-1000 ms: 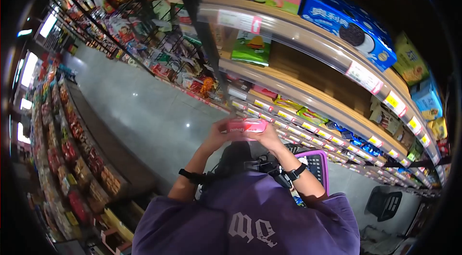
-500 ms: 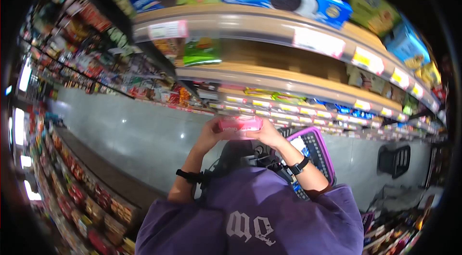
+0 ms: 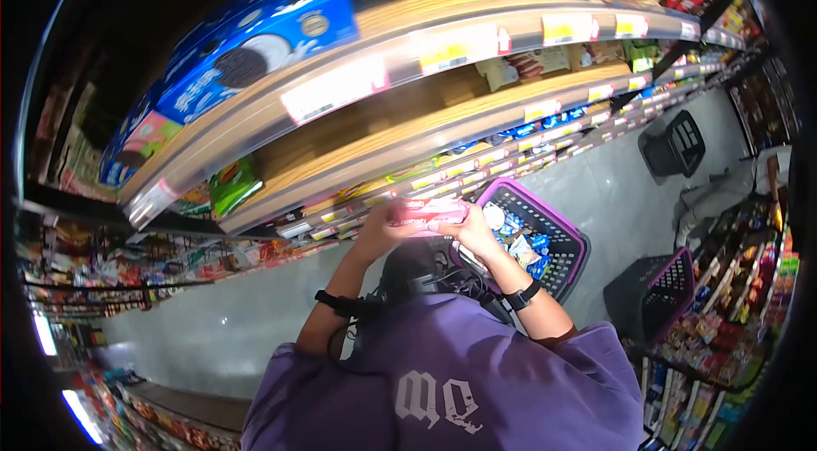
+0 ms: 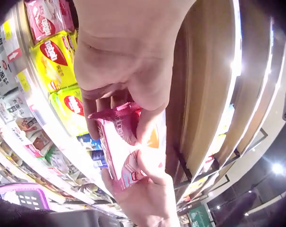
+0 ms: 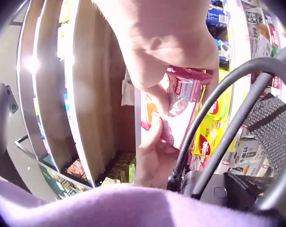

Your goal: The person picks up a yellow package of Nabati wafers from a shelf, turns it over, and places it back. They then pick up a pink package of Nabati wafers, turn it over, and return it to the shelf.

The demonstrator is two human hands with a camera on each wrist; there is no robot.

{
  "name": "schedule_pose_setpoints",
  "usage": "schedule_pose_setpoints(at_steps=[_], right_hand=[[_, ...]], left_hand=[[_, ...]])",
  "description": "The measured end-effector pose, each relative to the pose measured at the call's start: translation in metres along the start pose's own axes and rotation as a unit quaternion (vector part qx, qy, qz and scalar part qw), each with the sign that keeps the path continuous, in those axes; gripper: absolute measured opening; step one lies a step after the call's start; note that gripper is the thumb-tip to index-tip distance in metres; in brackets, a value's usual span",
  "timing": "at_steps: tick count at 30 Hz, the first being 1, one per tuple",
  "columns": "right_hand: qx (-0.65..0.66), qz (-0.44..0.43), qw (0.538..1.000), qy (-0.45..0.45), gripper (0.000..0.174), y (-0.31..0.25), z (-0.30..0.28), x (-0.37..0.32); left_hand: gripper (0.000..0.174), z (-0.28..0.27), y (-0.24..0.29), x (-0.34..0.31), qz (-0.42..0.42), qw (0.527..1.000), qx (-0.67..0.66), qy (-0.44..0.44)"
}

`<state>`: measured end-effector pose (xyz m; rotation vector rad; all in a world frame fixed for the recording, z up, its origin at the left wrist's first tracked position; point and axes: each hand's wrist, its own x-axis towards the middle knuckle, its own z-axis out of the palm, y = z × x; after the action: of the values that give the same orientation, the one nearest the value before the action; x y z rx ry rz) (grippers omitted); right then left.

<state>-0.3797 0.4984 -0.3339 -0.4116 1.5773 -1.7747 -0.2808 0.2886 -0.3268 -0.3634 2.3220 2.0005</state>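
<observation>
Both hands hold a pink wafer packet [image 3: 428, 214] marked "nabati" in front of the chest. My left hand [image 3: 374, 231] grips its left end, with thumb on the face and fingers curled behind. At the other end, my right hand [image 3: 473, 235] grips it the same way. In the left wrist view the packet [image 4: 119, 146] lies between the two hands, its crimped edge near the left palm. The right wrist view shows the same packet [image 5: 183, 101] with both thumbs on its face.
A black basket with a purple rim [image 3: 553, 211], holding several packets, stands right of the hands. Two more baskets [image 3: 651, 289] [image 3: 672, 145] are farther right. Shelves ahead carry blue cookie boxes [image 3: 255, 51] and a green packet [image 3: 233, 187]. Yellow wafer packets [image 4: 53, 61] sit on a lower shelf.
The head view has swung right: the shelves have shifted left in it, and more of the basket and the floor at the right shows. Both hands keep holding the pink wafer packet.
</observation>
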Motion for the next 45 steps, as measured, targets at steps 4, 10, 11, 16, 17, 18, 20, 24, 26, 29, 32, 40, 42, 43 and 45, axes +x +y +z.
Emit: schedule_pose_setpoints(at_steps=[4,10,11,16,17,18,20,24,26,29,32,40,42,43,45], right_hand=[[0.01,-0.003,0.999,0.03,0.036,0.005,-0.021,-0.009],[0.037,0.021,0.998,0.044,0.037,0.01,-0.026,-0.014],[0.035,0.018,0.998,0.041,0.037,0.013,-0.027,-0.014],[0.046,0.008,0.999,-0.003,0.041,-0.001,-0.026,-0.03],[0.073,0.018,0.997,0.009,0.042,-0.006,-0.024,-0.034],[0.011,-0.045,0.999,0.012,0.043,-0.006,-0.025,-0.037],[-0.028,0.012,0.999,0.02,0.045,0.004,-0.034,-0.048],[-0.021,-0.009,0.999,0.044,0.045,0.006,-0.031,-0.067],[0.001,-0.012,0.999,0.049,0.045,0.007,-0.03,-0.073],[-0.029,-0.017,0.997,0.067,0.045,0.017,-0.031,-0.074],[-0.054,0.012,0.996,0.076,0.045,0.022,-0.029,-0.074],[-0.071,0.036,0.995,0.059,0.039,0.036,0.003,-0.015],[-0.084,0.04,0.996,0.007,0.036,0.04,0.02,0.007],[-0.107,0.048,0.993,-0.023,0.036,0.04,0.028,0.017],[-0.114,0.054,0.988,-0.087,0.037,0.037,0.05,0.031]], left_hand=[[0.024,0.023,-0.011,0.019,0.035,0.999,0.014,0.0],[0.03,0.031,-0.013,0.024,0.037,0.998,0.043,0.003],[0.027,0.032,-0.011,0.022,0.025,0.999,0.038,0.006],[0.039,0.038,-0.005,0.019,-0.038,0.998,-0.048,-0.019],[0.045,0.038,-0.007,0.022,-0.054,0.996,-0.057,-0.035],[0.045,0.039,-0.006,0.028,-0.062,0.993,-0.098,-0.037],[0.045,0.049,-0.006,0.028,-0.094,0.976,-0.189,-0.057],[0.041,0.049,0.001,0.025,-0.094,0.977,-0.133,-0.141],[0.036,0.048,0.005,0.025,-0.089,0.975,-0.109,-0.175],[0.034,0.048,-0.023,0.034,-0.077,0.97,-0.127,-0.19],[0.039,0.046,-0.026,0.03,-0.068,0.961,-0.167,-0.209],[0.046,0.006,-0.015,-0.006,0.035,0.984,-0.175,-0.028],[0.047,-0.018,-0.009,-0.021,0.006,0.978,-0.21,-0.016],[0.045,-0.032,-0.015,-0.029,-0.005,0.979,-0.203,-0.006],[0.043,-0.044,-0.029,-0.051,-0.015,0.977,-0.207,0.051]])
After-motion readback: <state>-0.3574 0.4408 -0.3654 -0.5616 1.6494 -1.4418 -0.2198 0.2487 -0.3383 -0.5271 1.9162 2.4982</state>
